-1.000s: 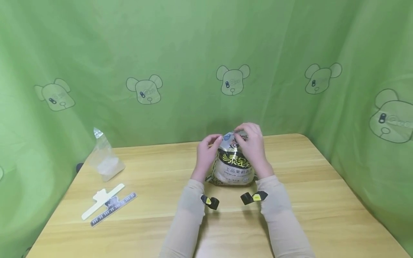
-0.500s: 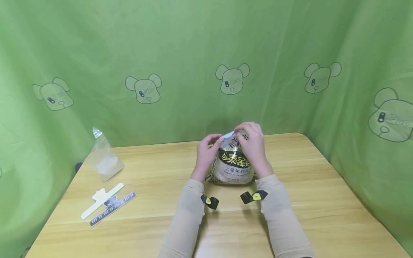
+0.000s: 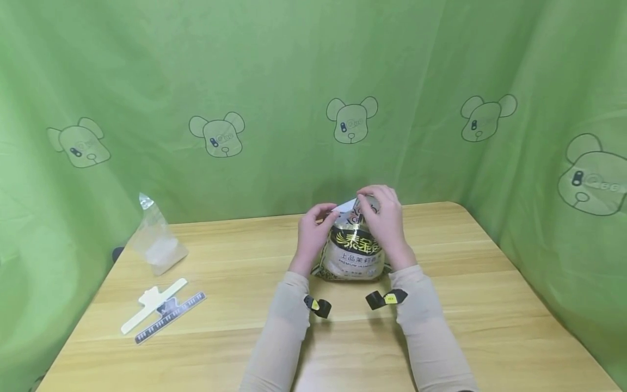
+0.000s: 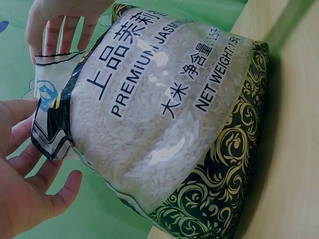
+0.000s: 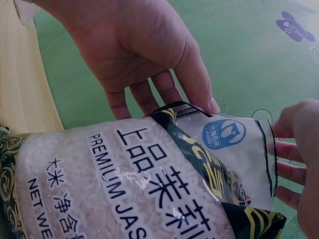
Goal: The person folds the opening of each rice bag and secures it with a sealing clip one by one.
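There are two clips (image 3: 154, 305), one rice bag (image 3: 354, 253), one clear bag (image 3: 163, 251) and one table (image 3: 220, 348).

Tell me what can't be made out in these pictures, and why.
Head view: the upper right side of the rice bag is covered by the right hand.
Head view: the fine markings on the dark clip are too small to read.
Head view: a dark object is partly hidden by the table.
Left wrist view: the left hand is cut off by the picture's left edge.
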A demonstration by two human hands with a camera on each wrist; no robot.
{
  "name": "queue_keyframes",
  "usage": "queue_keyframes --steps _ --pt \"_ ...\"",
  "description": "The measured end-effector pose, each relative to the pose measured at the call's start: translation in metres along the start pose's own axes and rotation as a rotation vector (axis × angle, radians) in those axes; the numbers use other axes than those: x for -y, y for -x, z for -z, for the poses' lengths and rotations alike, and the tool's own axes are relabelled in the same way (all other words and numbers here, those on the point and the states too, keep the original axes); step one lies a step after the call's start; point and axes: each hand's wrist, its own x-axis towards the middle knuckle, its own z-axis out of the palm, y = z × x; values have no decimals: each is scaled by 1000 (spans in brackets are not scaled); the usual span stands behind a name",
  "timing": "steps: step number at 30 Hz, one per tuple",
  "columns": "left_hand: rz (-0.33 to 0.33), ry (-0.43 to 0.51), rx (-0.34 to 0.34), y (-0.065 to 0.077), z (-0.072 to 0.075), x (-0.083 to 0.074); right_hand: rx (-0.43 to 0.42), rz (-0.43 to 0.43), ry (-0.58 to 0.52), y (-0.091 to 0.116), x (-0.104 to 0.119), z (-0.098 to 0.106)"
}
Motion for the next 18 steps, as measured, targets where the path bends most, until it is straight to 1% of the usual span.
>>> queue_keyframes --steps 5,10,18 --pt "3 -10 2 -1 0 1 54 -4 17 0 2 2" --pt "4 -20 1 -1 -1 2 114 -19 62 0 -1 5" --pt "13 -9 5 0 -1 3 160 -46 90 -1 -4 9"
